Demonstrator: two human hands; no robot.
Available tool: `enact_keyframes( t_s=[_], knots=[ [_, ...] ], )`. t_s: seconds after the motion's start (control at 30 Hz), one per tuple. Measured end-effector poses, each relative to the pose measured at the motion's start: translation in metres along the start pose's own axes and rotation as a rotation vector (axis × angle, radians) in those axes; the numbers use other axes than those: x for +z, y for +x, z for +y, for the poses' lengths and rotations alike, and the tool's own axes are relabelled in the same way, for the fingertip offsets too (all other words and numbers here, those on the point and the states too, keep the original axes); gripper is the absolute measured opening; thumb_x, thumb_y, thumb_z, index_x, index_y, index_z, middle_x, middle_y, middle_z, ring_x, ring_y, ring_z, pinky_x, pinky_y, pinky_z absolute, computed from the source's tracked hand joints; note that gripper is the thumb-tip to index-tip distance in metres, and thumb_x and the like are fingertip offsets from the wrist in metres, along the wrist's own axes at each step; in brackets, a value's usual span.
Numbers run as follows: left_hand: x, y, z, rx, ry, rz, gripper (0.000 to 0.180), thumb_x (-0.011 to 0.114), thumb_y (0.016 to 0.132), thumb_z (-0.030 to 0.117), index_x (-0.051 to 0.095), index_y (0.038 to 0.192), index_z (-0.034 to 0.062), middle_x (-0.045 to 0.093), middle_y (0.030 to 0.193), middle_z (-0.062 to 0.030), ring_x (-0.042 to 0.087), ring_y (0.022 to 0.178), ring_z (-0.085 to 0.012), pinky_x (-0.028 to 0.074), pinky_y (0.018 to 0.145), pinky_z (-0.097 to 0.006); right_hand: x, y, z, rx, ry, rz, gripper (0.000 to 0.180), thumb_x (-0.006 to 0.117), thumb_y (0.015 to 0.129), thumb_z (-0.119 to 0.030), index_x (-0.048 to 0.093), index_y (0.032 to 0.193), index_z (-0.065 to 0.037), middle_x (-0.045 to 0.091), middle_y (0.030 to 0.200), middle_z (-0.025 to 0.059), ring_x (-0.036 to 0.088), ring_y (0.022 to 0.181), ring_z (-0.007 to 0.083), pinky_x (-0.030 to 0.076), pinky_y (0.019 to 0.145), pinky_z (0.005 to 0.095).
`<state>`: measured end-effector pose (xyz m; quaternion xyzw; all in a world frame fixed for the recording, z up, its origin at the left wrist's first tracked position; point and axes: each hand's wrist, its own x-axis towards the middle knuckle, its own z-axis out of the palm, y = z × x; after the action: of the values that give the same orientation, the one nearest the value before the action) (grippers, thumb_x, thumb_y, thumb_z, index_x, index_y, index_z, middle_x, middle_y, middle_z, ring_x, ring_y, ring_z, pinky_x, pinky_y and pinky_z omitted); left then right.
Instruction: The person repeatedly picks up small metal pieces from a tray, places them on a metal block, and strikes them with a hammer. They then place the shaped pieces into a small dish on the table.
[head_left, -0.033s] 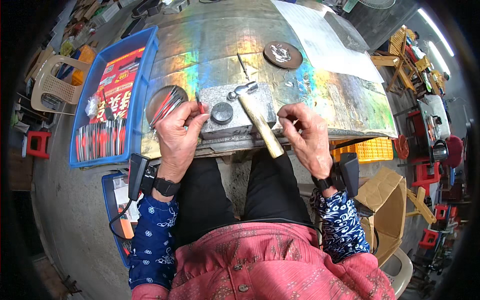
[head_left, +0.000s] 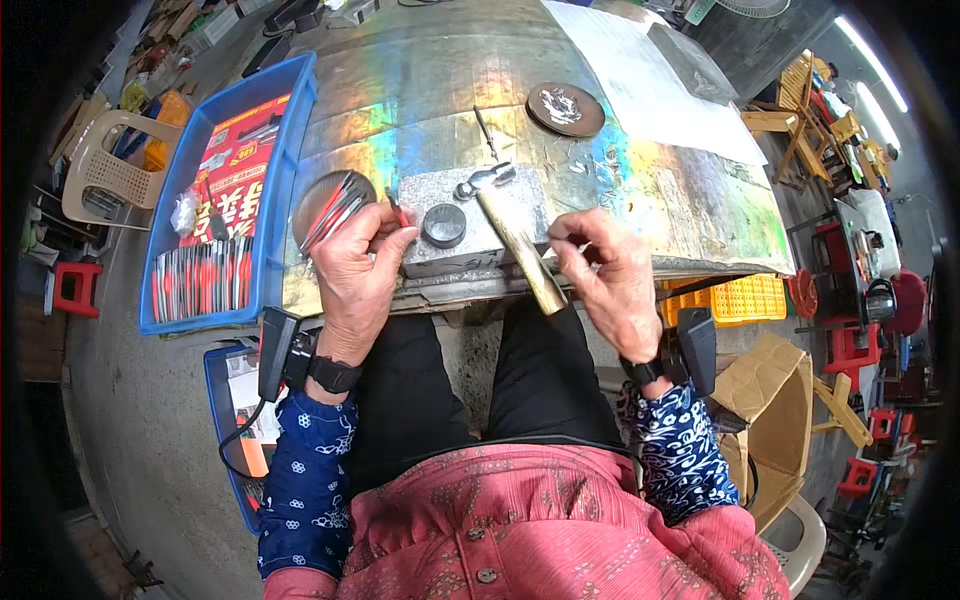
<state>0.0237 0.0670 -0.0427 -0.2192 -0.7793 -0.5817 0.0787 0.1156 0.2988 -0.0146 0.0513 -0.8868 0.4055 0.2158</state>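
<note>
My left hand (head_left: 358, 275) pinches a slim red-and-dark piece (head_left: 397, 208) between thumb and fingers, at the left edge of a grey metal block (head_left: 455, 258). Behind those fingers, a round dish (head_left: 310, 195) holds several slim red and silver pieces (head_left: 338, 208). On the block sit a short dark metal cylinder (head_left: 444, 226) and a hammer (head_left: 515, 240), its wooden handle overhanging the near edge. Beside that handle, my right hand (head_left: 608, 275) is closed, thumb and fingers drawn together; what they hold, if anything, is hidden. A thin dark rod (head_left: 485, 130) lies beyond the block.
At left, a blue tray (head_left: 292, 140) contains a packed row of slim red, black and silver pieces (head_left: 203, 280). A brown round dish (head_left: 566, 109) with silvery bits stands farther back. White sheeting (head_left: 640, 100) covers the far right. Below the table are a yellow crate (head_left: 735, 300) and a cardboard box (head_left: 775, 420).
My right hand has shifted slightly left, closer to the hammer handle. My left hand keeps its pinch in nearly the same place.
</note>
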Motion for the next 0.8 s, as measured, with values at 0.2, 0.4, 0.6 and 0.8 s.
enact_keyframes(
  t_s=[0.2,0.4,0.6,0.8],
  knots=[
    [0.003,-0.013,0.015,-0.243,-0.637,-0.033,0.012,0.062,0.091,0.002,0.059,0.102,-0.0024,0.068,0.087,-0.0113,0.068,0.075,-0.0159,0.055,0.059,-0.024,0.018,-0.011,-0.032,0.022,0.236,-0.077,0.016,0.060,0.082,0.003,0.065,0.097,0.000,0.061,0.082,0.0122,0.061,0.073,0.0216,0.048,0.067,0.0301],
    [0.007,-0.030,0.029,-0.403,-0.957,-0.053,0.016,0.061,0.094,0.008,0.055,0.107,0.0001,0.068,0.091,-0.0162,0.070,0.077,-0.0214,0.060,0.060,-0.030,0.040,-0.018,-0.046,0.088,0.417,-0.031,0.018,0.059,0.080,0.005,0.061,0.098,0.001,0.060,0.081,0.0109,0.059,0.073,0.0214,0.048,0.067,0.0303],
    [0.006,-0.037,0.033,-0.422,-1.022,-0.063,0.018,0.060,0.094,0.010,0.055,0.109,0.0008,0.067,0.093,-0.0170,0.070,0.077,-0.0222,0.060,0.060,-0.030,0.044,-0.023,-0.050,0.113,0.412,-0.047,0.011,0.060,0.086,0.002,0.059,0.097,0.001,0.057,0.083,-0.0007,0.051,0.072,0.0029,0.044,0.064,0.0188],
    [0.006,-0.040,0.034,-0.428,-1.021,-0.059,0.018,0.060,0.094,0.009,0.055,0.109,0.0004,0.067,0.093,-0.0174,0.070,0.077,-0.0220,0.060,0.060,-0.030,0.046,-0.024,-0.053,0.127,0.410,-0.028,0.009,0.059,0.085,0.002,0.058,0.095,0.001,0.057,0.082,-0.0008,0.052,0.071,0.0032,0.044,0.063,0.0189]
  ],
)
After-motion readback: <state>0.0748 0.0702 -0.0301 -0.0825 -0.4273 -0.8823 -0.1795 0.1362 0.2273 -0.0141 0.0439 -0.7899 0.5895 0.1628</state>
